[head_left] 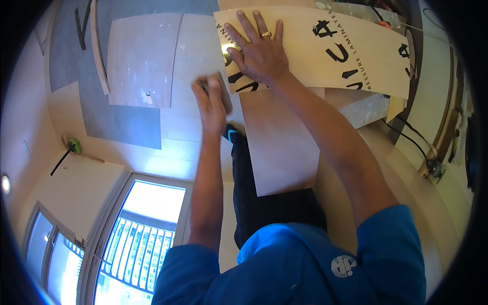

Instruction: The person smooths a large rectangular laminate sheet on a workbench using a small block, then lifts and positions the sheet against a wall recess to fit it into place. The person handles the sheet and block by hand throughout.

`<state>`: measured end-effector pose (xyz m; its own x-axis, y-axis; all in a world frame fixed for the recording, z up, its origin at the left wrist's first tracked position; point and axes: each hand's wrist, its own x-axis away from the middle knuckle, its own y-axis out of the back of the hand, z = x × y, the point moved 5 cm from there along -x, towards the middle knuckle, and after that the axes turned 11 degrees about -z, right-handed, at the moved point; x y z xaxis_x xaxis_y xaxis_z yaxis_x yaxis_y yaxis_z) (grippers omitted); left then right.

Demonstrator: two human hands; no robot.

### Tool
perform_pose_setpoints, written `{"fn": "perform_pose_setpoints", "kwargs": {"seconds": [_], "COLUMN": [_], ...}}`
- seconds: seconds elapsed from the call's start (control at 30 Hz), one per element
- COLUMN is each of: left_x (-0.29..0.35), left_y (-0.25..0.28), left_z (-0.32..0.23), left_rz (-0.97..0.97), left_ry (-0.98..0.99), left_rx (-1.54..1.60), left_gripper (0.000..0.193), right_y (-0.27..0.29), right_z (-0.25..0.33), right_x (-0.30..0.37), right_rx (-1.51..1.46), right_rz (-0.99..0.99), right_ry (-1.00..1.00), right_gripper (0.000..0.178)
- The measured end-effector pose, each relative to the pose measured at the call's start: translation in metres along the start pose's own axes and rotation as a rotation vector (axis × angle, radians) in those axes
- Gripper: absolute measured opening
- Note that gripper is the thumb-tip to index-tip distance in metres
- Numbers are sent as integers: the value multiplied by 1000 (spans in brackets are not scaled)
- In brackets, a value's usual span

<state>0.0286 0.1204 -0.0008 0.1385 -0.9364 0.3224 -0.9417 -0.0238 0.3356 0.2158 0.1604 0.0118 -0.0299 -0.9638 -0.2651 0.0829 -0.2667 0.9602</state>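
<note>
While the right hand (260, 55) lies flat on one cream laminate sheet (310, 48) with black printing, all five of its fingers spread wide, the left hand (208, 99) grips one brown block (225, 96) at that sheet's lower left corner. The left hand's fingers are curled around the block, though they are blurred; whether the block touches the sheet's left edge, I cannot tell. One gold ring (266, 34) sits on the right hand, which rests close to the sheet's upper left corner. Beneath the sheet's lower edge, one plain pinkish-brown board (282, 142) reaches down toward the person's dark trousers (277, 208), its lower left corner beside them. Left of the two hands, one pale brown panel (142, 61) partly covers grey sheeting (124, 124) on the floor (175, 127), with one small white spot near the panel's lower right corner. Just beyond the panel's left edge lie one long, thin strip (99, 51) and one dark V-shaped piece (81, 29). One green item (74, 146) with a black stem is near the floor's left edge, by the wall, and one dark corded device (434, 168) is at the far right, below the laminate sheet's lower right corner.
</note>
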Motion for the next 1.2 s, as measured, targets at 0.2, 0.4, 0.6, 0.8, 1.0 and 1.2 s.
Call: {"fn": "perform_pose_setpoints", "kwargs": {"seconds": [0.2,0.4,0.6,0.8,1.0,1.2], "left_x": [-155,-157,-128,-158,-131,-138], "left_y": [-57,-73,-59,-70,-61,-62], "left_z": [-78,-80,-49,-81,-47,-72], "left_rz": [32,89,58,81,39,71], "left_ry": [-27,-51,-205,-112,-155,-144], "left_rx": [265,250,229,245,223,225], "left_gripper": [71,68,59,66,66,68], "right_y": [4,2,4,1,4,-2], "right_z": [7,5,1,6,-1,5], "right_x": [-8,-5,-5,-5,-6,-5], "right_rx": [-76,-78,-87,-85,-54,-53], "right_rz": [-18,-57,-75,-78,-62,-26], "right_ry": [-11,-6,-17,0,-6,-9], "right_gripper": [55,56,55,54,54,56]}}
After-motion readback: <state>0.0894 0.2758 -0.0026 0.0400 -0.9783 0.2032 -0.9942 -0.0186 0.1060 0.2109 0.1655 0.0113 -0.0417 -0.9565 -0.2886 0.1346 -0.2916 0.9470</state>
